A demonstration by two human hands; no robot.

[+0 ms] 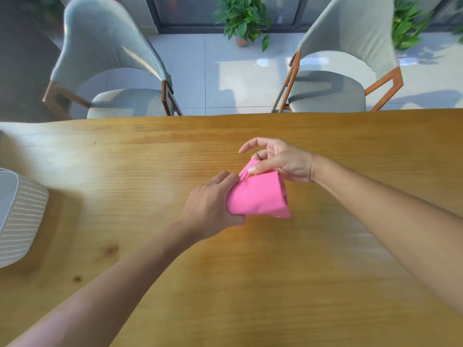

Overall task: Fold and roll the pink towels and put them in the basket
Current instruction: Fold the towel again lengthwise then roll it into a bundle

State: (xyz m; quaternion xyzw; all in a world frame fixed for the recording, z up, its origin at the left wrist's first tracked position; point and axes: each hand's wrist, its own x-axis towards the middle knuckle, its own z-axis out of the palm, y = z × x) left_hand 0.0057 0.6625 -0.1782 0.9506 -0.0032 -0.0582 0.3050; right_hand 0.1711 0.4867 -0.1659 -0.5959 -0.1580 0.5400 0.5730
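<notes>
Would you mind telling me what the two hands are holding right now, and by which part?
Both hold one rolled pink towel. The left hand grips its left side; the right hand pinches the bunched far end at the top.

Wooden worktop (225, 284) with knots in the grain. Beyond its far edge, two grey upholstered chairs with wooden frames, left chair (110, 63) and right chair (348, 58). Potted plant (243, 21) on the pale tiled floor (225, 71) between them; more foliage (406, 26) far right.
</notes>
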